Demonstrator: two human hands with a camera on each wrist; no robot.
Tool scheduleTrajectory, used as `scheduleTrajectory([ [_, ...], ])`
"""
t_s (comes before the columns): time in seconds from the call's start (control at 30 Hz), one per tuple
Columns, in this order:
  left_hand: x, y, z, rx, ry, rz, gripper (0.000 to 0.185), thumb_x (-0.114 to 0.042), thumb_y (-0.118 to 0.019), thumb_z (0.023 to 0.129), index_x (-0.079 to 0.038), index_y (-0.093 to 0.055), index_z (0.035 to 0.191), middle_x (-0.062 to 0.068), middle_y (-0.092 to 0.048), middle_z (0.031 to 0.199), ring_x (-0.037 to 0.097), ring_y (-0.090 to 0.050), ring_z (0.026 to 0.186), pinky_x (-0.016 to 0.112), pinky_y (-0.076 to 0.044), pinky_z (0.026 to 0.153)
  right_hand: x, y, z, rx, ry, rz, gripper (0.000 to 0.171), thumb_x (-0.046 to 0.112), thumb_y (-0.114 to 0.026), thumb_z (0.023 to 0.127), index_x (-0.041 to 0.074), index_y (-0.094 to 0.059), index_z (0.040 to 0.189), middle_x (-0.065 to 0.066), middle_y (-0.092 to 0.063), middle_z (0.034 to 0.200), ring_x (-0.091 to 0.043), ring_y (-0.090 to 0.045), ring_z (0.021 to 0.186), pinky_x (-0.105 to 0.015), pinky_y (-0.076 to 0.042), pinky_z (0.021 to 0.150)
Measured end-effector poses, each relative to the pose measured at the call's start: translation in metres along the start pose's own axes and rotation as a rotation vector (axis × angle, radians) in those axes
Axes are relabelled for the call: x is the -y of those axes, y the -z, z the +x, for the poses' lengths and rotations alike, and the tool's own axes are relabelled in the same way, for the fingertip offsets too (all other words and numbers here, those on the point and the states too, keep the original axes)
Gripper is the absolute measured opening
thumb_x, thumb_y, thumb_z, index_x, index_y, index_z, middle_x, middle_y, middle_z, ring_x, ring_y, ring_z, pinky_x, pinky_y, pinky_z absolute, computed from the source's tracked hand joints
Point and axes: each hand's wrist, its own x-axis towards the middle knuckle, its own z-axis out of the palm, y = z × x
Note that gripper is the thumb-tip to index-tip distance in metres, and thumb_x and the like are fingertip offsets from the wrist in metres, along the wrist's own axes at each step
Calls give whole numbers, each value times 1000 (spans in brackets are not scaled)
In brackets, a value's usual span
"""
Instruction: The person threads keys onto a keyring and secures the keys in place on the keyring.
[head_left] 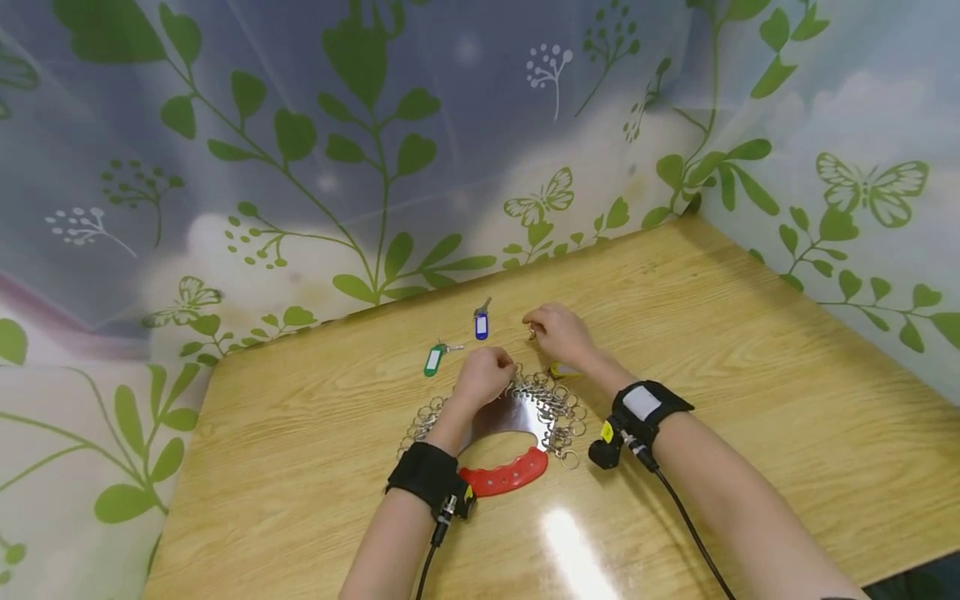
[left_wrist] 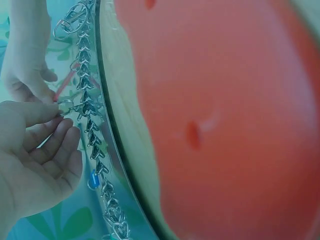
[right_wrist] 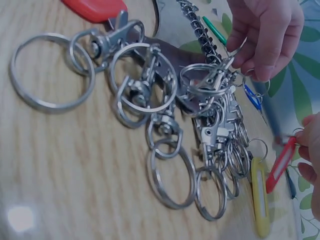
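Note:
A large metal loop with a red handle (head_left: 504, 477) lies on the wooden table (head_left: 750, 350), strung with several snap-hook key rings (right_wrist: 165, 125). My left hand (head_left: 491, 371) pinches one small key ring (left_wrist: 65, 106) at the far side of the loop, thumb against curled fingers. Just beyond it, my right hand (head_left: 536, 329) pinches the ring of a red key tag (right_wrist: 280, 162); the tag itself is hidden in the head view. A yellow tag (right_wrist: 260, 197) lies beside the key rings, under my right wrist.
A blue key tag (head_left: 481, 323) and a green key tag (head_left: 432, 360) lie on the table beyond my left hand. Leaf-patterned walls (head_left: 375, 167) close the table off at the back and right. Cables run from both wrist bands toward me.

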Motion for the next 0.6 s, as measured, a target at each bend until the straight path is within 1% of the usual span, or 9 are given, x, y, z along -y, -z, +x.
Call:
scheduleTrajectory([
  [0.13, 0, 0, 0, 9, 6, -16, 12, -13, -62, 87, -3, -68, 89, 5, -61, 78, 15, -53, 62, 25, -42, 55, 0, 1, -2, -51, 54, 4, 20, -6, -56, 84, 1, -68, 98, -11, -65, 92, -28, -58, 89, -38, -47, 77],
  [0.3, 1, 0, 0, 1, -2, -21, 10, -10, -62, 86, -2, -67, 88, 7, -62, 78, 16, -53, 63, 26, -42, 57, -1, 0, -5, -114, 117, 13, 14, -6, -59, 84, -1, -67, 93, -12, -65, 90, -28, -58, 89, -37, -46, 81],
  [0.5, 1, 0, -1, -1, -8, -20, 9, -9, -62, 85, -2, -67, 87, 6, -62, 77, 14, -53, 60, 25, -42, 56, 2, 5, -9, -159, 123, 37, 10, -4, -59, 85, -1, -65, 92, -12, -64, 91, -29, -57, 89, -38, -47, 80],
  [0.6, 0, -1, -1, -5, -9, -18, 9, -9, -62, 85, -2, -67, 87, 7, -62, 77, 14, -53, 60, 25, -42, 56, 4, 10, -12, -165, 92, 64, 9, -2, -58, 87, -1, -64, 93, -13, -63, 92, -29, -57, 89, -39, -47, 77],
])
